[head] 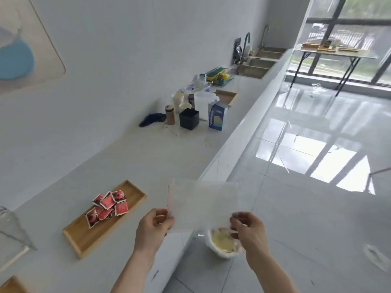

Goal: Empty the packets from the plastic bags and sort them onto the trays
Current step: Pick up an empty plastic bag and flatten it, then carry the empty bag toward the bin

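Note:
A clear plastic bag (203,204) with a red zip strip hangs flat between my hands, past the counter's edge, above the floor. Nothing shows inside it. My left hand (155,224) pinches its corner by the red strip. My right hand (249,231) pinches the opposite lower corner. On the white counter lies a wooden tray (84,235) with a pile of several red packets (109,205) on its far half. The corner of a second wooden tray (10,285) shows at the bottom left.
A white bin (222,243) with yellowish contents stands on the floor under the bag. Further along the counter stand a black box (189,119), a blue carton (218,117), cups and a sink (254,68). A clear container (12,229) sits at the left edge.

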Motion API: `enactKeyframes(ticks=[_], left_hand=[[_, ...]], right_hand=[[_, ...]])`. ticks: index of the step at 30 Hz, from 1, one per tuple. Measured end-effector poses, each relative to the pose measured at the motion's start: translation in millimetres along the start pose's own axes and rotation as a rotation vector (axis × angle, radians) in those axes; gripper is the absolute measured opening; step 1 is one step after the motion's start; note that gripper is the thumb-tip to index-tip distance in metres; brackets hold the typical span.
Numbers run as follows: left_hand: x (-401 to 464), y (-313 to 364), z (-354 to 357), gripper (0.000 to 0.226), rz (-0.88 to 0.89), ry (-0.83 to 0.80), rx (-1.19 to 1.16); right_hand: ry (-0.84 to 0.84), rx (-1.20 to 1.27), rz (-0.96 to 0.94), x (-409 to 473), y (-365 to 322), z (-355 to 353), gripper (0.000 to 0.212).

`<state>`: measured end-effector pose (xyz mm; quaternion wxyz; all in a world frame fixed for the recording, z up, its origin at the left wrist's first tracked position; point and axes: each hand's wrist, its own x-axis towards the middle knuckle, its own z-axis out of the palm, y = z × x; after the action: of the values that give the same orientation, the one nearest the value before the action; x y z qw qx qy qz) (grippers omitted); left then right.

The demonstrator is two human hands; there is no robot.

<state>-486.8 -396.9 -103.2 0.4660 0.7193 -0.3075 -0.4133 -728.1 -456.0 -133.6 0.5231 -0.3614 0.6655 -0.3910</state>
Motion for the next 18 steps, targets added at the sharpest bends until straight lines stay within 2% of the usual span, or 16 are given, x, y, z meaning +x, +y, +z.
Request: enactKeyframes(ticks=[7, 18], left_hand=[[42, -12, 66, 0.008, -0.103, -0.166, 0.126], [148, -28, 148, 0.008, -0.231, -0.377, 0.206]], right_hand=[[0.145, 0.02, 0.128, 33, 27, -35, 0.008], [0.273, -0.025, 0.345, 114, 41, -42, 0.007]])
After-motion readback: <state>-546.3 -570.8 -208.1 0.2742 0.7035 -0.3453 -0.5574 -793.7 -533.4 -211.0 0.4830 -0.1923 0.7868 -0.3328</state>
